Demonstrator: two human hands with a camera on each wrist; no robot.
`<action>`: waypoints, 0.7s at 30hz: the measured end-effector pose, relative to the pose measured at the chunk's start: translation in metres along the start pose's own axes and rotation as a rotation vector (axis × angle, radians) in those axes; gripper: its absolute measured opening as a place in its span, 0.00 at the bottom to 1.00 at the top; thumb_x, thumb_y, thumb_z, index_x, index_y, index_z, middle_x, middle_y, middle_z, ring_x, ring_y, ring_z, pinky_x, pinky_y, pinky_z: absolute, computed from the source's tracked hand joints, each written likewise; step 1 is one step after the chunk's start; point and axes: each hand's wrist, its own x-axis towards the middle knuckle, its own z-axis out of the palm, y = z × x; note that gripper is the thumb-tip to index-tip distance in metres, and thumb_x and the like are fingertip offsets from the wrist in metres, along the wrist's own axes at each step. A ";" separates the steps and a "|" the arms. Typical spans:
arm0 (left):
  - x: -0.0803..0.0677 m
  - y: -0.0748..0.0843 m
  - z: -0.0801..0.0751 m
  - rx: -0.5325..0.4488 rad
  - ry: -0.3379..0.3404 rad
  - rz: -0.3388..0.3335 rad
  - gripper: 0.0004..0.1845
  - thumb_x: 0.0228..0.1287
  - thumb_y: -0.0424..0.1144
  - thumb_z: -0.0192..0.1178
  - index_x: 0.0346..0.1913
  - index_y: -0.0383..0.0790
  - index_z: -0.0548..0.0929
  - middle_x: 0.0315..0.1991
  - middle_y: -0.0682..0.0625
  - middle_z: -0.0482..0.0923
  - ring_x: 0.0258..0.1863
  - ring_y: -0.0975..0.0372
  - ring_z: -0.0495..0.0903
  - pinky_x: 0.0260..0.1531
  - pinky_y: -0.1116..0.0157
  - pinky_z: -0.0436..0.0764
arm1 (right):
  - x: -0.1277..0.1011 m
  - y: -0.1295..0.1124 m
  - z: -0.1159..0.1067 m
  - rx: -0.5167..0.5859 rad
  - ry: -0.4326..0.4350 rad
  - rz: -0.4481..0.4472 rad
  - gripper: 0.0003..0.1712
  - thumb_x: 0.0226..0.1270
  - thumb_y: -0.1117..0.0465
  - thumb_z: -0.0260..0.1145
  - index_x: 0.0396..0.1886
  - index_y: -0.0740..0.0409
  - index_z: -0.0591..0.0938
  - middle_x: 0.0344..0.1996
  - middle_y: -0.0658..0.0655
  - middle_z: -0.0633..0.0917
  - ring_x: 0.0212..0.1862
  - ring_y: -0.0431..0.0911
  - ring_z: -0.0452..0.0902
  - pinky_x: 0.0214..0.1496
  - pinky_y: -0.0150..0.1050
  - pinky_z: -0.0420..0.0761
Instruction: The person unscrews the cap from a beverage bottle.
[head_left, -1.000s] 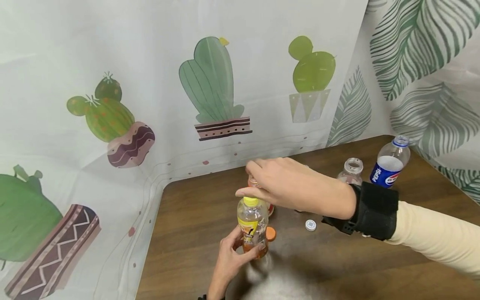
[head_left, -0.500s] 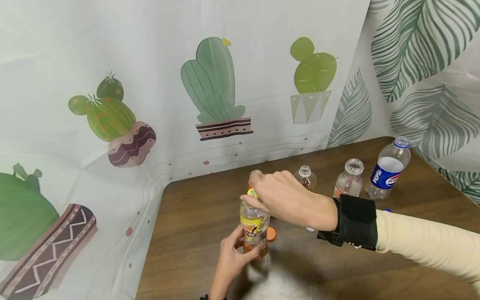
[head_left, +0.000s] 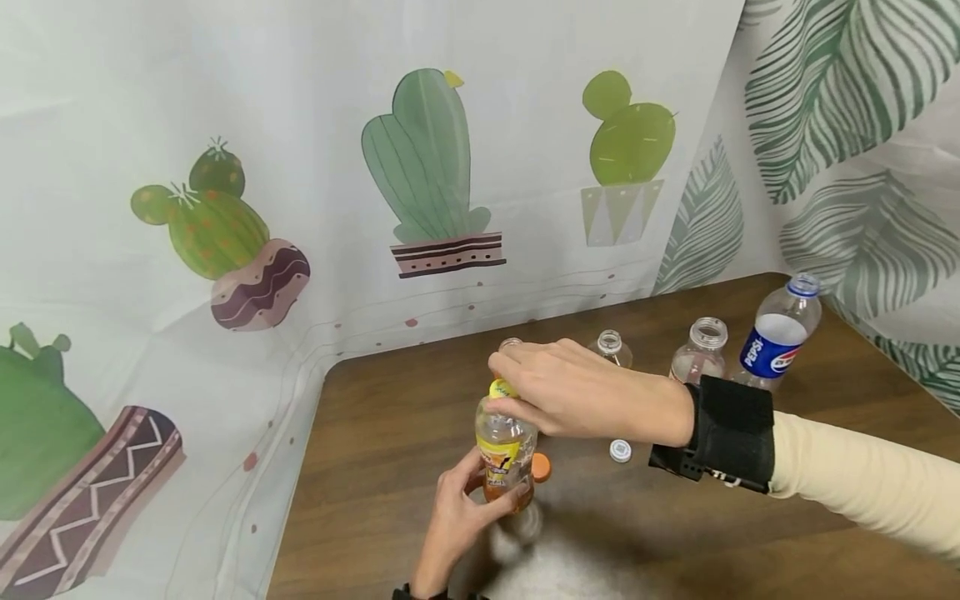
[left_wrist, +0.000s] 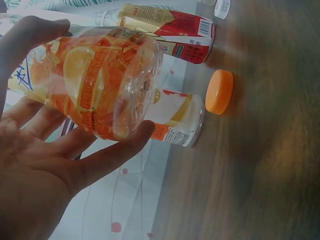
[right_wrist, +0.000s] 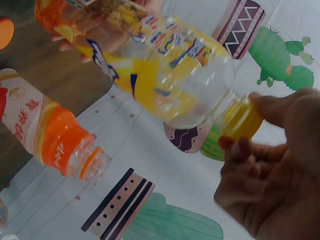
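My left hand (head_left: 461, 508) holds a clear plastic juice bottle (head_left: 501, 442) low on its body. The bottle has a yellow label and an orange lower part; in the left wrist view its base is above the table. On its neck sits a yellow bottle cap (right_wrist: 243, 119). My right hand (head_left: 585, 387) pinches this cap between thumb and fingers, seen best in the right wrist view (right_wrist: 270, 165). Just behind stands an uncapped bottle (right_wrist: 65, 135) with an orange upper part and neck ring. An orange cap (left_wrist: 219, 92) lies on the table near the held bottle.
Toward the right stand a Pepsi bottle (head_left: 776, 337), a wide-mouthed clear bottle (head_left: 699, 354) and another uncapped bottle (head_left: 611, 346). A white cap (head_left: 620, 451) lies on the wooden table (head_left: 375, 467). A bottle with a red label (left_wrist: 187, 32) shows in the left wrist view. A cactus-print cloth (head_left: 315, 125) hangs behind.
My right hand has swung its wrist inward and then partly back out, staying at the yellow cap. My left hand and the bottle have hardly moved.
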 end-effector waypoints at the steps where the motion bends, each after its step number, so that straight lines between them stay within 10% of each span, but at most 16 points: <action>1: 0.000 0.000 -0.001 -0.003 -0.007 0.009 0.25 0.52 0.43 0.76 0.54 0.59 0.81 0.49 0.58 0.86 0.47 0.63 0.85 0.49 0.63 0.84 | 0.000 0.001 -0.001 0.013 -0.014 -0.017 0.16 0.72 0.46 0.61 0.35 0.52 0.71 0.28 0.46 0.71 0.28 0.38 0.66 0.20 0.26 0.65; 11: -0.002 0.002 -0.005 -0.027 -0.091 0.005 0.25 0.57 0.43 0.73 0.58 0.57 0.79 0.51 0.57 0.85 0.48 0.63 0.84 0.48 0.64 0.84 | 0.002 0.004 -0.012 0.076 -0.166 -0.132 0.09 0.71 0.56 0.63 0.44 0.52 0.73 0.37 0.47 0.71 0.43 0.41 0.66 0.38 0.26 0.75; 21: 0.001 0.002 -0.001 -0.023 -0.107 -0.009 0.27 0.57 0.44 0.73 0.60 0.59 0.78 0.53 0.59 0.84 0.50 0.63 0.83 0.49 0.64 0.84 | -0.001 0.004 -0.021 0.067 -0.248 -0.072 0.23 0.69 0.50 0.65 0.57 0.56 0.74 0.48 0.52 0.79 0.52 0.46 0.74 0.55 0.41 0.80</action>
